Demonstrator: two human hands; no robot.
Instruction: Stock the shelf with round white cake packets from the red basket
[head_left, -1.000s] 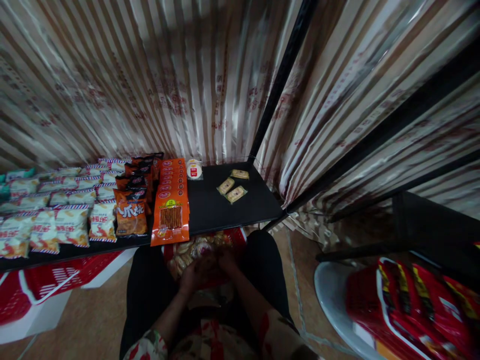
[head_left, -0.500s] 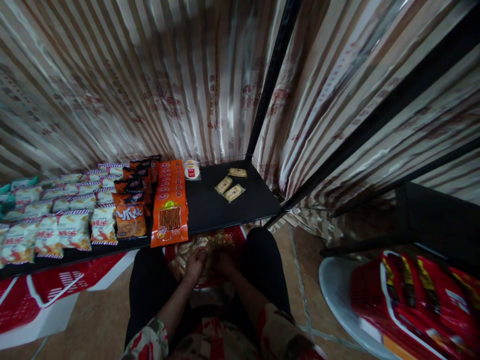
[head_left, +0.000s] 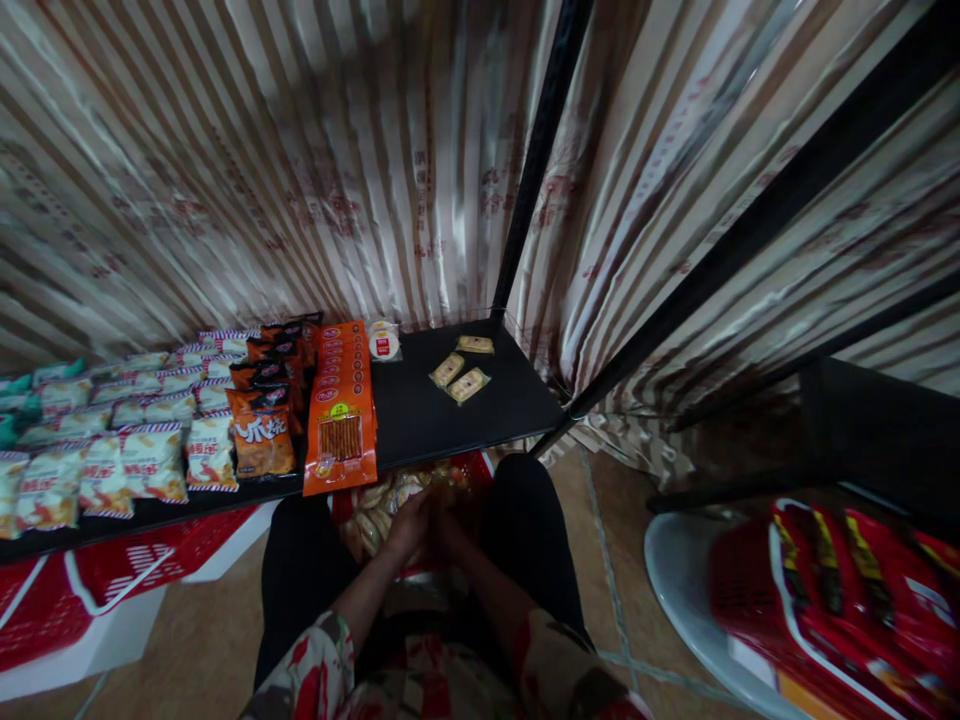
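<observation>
Both hands are low between my knees, over a red basket [head_left: 484, 470] that holds several small wrapped snack packets [head_left: 373, 522]. My left hand [head_left: 409, 522] is closed with its fingers curled inward, and what they hold, if anything, is hidden. Close beside it, my right hand [head_left: 448, 532] lies in shadow, so its fingers cannot be made out. Above the basket, on the black shelf [head_left: 420, 430], lie a few wrapped biscuit-like packets [head_left: 470, 385]. To their left are a round white packet [head_left: 384, 343] and a stack of flat orange snack packs [head_left: 340, 410].
Orange-and-black bags [head_left: 262, 440] and rows of white snack bags [head_left: 154, 460] fill the shelf's left part. A black post [head_left: 544, 160] rises at its back corner before a striped curtain [head_left: 360, 150]. Red baskets [head_left: 150, 545] stand below left; a grey tub [head_left: 675, 570] with red packages [head_left: 885, 590] sits right.
My left hand has moved a little to the right, close against my right hand over the basket. The packets on the shelf stay as they were.
</observation>
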